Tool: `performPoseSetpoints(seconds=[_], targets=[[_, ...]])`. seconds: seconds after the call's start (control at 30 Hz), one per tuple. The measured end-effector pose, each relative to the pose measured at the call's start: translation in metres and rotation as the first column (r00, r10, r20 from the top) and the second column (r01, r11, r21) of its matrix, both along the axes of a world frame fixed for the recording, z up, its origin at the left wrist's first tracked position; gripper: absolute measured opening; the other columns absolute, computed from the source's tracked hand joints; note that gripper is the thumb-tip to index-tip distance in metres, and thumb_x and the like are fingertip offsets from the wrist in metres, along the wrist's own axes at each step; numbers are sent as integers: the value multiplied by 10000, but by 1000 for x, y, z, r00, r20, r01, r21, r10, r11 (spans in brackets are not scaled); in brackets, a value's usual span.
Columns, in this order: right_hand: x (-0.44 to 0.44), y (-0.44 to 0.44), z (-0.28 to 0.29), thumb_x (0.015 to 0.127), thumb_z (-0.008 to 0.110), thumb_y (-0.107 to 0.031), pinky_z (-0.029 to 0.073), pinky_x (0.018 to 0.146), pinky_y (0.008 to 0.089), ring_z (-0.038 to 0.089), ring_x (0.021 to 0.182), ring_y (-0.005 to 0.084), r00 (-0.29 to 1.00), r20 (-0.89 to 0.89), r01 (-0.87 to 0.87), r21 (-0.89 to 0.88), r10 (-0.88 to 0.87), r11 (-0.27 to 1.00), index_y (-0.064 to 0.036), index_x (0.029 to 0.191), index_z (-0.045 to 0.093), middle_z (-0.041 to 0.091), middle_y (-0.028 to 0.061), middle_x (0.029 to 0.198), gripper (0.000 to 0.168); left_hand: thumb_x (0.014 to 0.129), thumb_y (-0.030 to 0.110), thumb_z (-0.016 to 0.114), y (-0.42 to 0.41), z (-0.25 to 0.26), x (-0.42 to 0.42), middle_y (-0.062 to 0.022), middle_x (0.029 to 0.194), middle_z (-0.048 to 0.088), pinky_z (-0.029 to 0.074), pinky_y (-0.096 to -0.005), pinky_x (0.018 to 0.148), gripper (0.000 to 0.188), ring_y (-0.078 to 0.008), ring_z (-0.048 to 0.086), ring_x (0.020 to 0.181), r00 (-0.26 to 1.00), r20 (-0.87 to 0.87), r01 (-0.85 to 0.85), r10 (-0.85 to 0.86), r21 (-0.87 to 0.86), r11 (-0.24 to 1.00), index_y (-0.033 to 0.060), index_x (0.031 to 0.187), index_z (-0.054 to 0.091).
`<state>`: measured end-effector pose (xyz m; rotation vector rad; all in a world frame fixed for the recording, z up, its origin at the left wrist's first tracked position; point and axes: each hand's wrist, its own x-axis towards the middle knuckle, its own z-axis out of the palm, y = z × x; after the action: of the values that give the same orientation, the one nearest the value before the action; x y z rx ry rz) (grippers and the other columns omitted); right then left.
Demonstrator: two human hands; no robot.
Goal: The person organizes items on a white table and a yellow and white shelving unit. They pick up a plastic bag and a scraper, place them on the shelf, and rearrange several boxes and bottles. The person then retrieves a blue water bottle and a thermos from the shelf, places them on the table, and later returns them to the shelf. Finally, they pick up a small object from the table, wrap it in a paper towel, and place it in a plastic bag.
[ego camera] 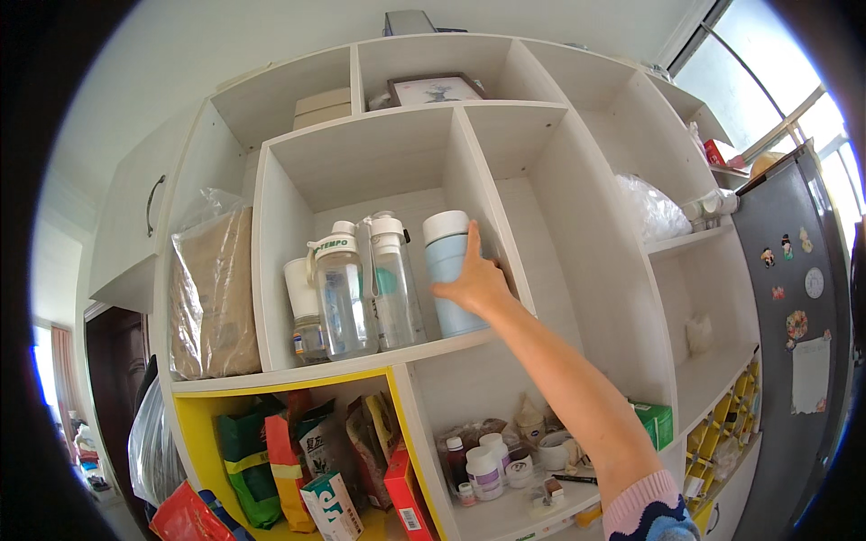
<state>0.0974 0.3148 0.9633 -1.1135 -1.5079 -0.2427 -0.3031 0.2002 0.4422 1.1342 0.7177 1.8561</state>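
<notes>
My right hand grips a light blue tumbler with a white lid. The thumb lies across its front, the index finger points up beside the lid, and the other fingers are mostly hidden at its right side. The tumbler is upright in a middle compartment of a white wooden shelf unit. To its left stand two clear plastic bottles with white tops, a nearer one and a slimmer one. Behind them are a white cup and a small glass jar. My left hand is out of view.
Left of this compartment stands a plastic-wrapped brown package. Below are a yellow-edged compartment with bagged goods and a shelf of small bottles. A framed picture sits above. A grey refrigerator is at the right.
</notes>
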Motion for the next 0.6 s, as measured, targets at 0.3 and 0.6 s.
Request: performPoseSetpoints(seconds=[0.3,0.6], targets=[[0,21,-2,637,722,-338,467,877,385,564,1006,394,996,3,85,56,-85,995,-47,1421,-93,546,296,1104,1167,776,136,622,6,-10,-3,-89,880,556,489,-336,659,282,-220,561,757,999,36,-2,2,3,1000,45,1022,518],[-22,-29,10,811,614,-461,470,856,404,556,1026,375,913,274,271,147,-302,951,45,1353,240,564,267,1094,831,772,127,618,3,-24,-40,-82,862,550,486,-335,645,266,-215,555,738,995,85,-46,46,1,999,47,1005,519]])
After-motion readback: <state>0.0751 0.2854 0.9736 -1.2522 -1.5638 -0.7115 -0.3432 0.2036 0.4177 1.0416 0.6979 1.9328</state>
